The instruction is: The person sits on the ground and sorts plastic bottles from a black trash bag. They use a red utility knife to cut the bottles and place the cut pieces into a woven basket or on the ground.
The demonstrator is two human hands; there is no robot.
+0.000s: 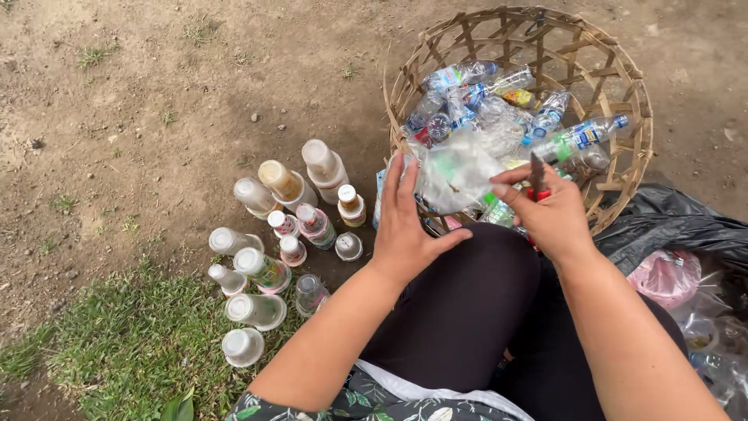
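1. Left of centre, on the dirt beside the grass (132, 351), stands a cluster of bottles and cups (273, 249).
2. At mid-frame, the left hand (405, 226) lies released, fingers spread against a crumpled clear plastic bottle (456, 171).
3. Further right, the right hand (549, 210) grasps a red-handled knife (537, 178) and pinches that bottle, below the woven basket (623, 101).

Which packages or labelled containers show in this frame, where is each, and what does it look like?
Clear plastic bottles with blue labels and caps: heaped in the woven basket, top right.
Crumpled clear bottle: between the left hand and the right hand, which also holds a red-handled blade.
Small bottles and cups, white-capped: upright on the ground, left.
Black plastic bag: right edge.
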